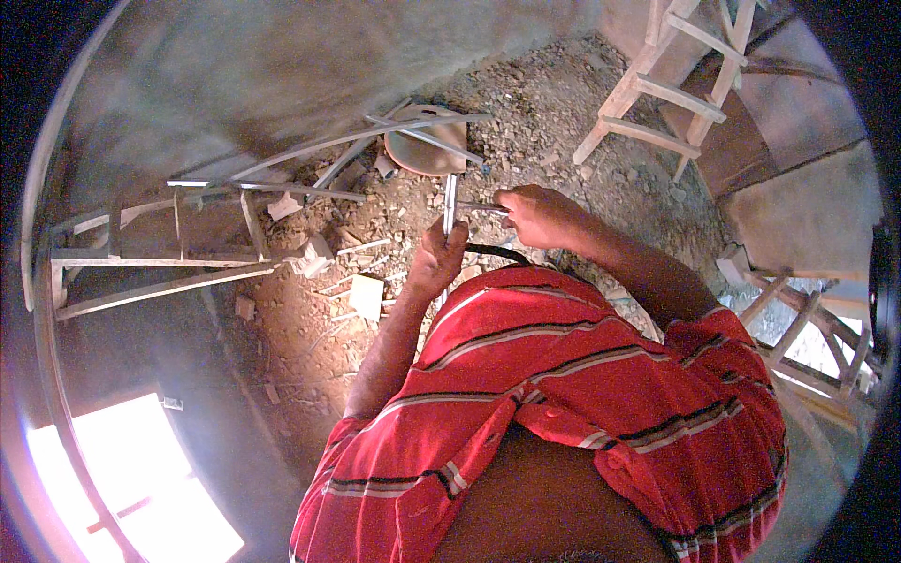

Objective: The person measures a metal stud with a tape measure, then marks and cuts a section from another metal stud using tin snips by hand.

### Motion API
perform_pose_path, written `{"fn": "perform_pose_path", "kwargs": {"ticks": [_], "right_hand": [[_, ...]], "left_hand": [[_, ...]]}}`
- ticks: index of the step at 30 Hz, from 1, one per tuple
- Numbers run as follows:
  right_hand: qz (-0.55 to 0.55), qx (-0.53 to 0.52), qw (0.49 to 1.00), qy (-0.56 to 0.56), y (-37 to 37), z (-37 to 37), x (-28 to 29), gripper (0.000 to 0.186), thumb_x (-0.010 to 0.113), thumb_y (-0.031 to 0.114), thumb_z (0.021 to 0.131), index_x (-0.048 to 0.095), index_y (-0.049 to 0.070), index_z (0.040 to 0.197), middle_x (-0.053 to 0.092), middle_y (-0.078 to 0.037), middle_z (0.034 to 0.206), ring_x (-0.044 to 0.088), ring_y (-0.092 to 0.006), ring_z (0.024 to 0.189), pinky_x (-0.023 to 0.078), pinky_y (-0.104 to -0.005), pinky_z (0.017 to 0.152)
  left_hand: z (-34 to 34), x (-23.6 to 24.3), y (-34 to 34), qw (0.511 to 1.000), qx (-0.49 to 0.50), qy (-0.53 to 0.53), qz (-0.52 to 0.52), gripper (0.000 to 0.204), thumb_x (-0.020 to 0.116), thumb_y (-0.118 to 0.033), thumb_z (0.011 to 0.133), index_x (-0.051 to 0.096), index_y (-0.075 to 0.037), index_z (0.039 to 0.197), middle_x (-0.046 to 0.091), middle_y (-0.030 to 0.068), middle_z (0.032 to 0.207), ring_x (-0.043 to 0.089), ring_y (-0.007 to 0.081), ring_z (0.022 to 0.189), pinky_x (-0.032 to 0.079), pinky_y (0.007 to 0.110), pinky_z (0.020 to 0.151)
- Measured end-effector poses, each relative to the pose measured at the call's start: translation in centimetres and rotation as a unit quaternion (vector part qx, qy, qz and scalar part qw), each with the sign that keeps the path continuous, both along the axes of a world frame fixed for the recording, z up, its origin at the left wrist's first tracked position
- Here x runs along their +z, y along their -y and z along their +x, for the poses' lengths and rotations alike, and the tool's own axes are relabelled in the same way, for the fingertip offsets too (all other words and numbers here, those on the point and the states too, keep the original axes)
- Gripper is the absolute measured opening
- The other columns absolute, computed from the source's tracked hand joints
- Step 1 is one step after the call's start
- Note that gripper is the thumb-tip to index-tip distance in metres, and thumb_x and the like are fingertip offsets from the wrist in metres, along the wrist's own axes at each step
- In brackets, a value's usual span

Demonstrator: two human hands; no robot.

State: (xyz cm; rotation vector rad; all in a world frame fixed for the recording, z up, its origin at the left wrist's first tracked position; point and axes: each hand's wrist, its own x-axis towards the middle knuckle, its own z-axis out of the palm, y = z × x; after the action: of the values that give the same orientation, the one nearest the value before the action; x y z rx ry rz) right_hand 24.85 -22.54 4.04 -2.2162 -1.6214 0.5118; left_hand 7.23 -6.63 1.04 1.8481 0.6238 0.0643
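My left hand (439, 253) is closed around an upright pale metal strip (450, 199) in front of my red striped shirt. To its right, my right hand (535, 214) is closed on a thin dark tool (484, 207) that reaches to the strip; its exact kind is unclear. A black cord or strap (497, 251) curves just below the hands. Above the strip's top is a round-edged light board (418, 151), possibly a seat, with long thin strips crossed over it.
Rubble (554, 113) covers the ground. A wooden ladder (685, 96) leans at upper right, another ladder-like frame (164, 264) lies at left, and more wooden frames (798, 319) stand at right. Plastered walls (244, 75) surround me; bright openings show at lower left and right.
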Motion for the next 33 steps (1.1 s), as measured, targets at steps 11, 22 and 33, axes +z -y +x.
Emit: {"fn": "perform_pose_path", "kwargs": {"ticks": [11,22,33], "right_hand": [[0.002,-0.014,1.0,-0.004,0.4,0.3,-0.5,0.019,0.063,0.019,0.085,0.059,0.007,0.099,0.067,-0.021,0.079,0.068,-0.042,0.078,0.053,-0.0539,0.067],[-0.045,-0.012,0.999,-0.028,1.0,1.0,-0.1,0.032,0.073,0.035,0.081,0.064,0.005,0.087,0.068,-0.021,0.079,0.068,-0.0414,0.077,0.054,-0.0508,0.07],[-0.043,0.026,0.997,-0.061,1.6,1.3,-1.7,0.038,0.077,0.036,0.08,0.063,0.002,0.085,0.067,-0.02,0.08,0.068,-0.0399,0.078,0.053,-0.0495,0.07]], "left_hand": [[0.4,0.4,0.2,0.994,0.032,-0.066,-0.081,0.033,0.053,-0.033,0.098,0.056,-0.001,0.093,0.052,0.0064,0.06,0.051,0.0164,0.054,0.043,0.038,0.052],[-0.1,2.8,1.0,0.995,-0.028,-0.044,-0.091,0.036,0.056,-0.039,0.099,0.057,-0.004,0.092,0.049,0.0004,0.059,0.047,0.0108,0.05,0.039,0.031,0.046],[-0.6,1.2,0.9,0.984,-0.034,-0.024,-0.174,0.03,0.058,-0.037,0.098,0.057,-0.008,0.088,0.05,-0.0005,0.062,0.046,0.012,0.052,0.036,0.031,0.047]]}}
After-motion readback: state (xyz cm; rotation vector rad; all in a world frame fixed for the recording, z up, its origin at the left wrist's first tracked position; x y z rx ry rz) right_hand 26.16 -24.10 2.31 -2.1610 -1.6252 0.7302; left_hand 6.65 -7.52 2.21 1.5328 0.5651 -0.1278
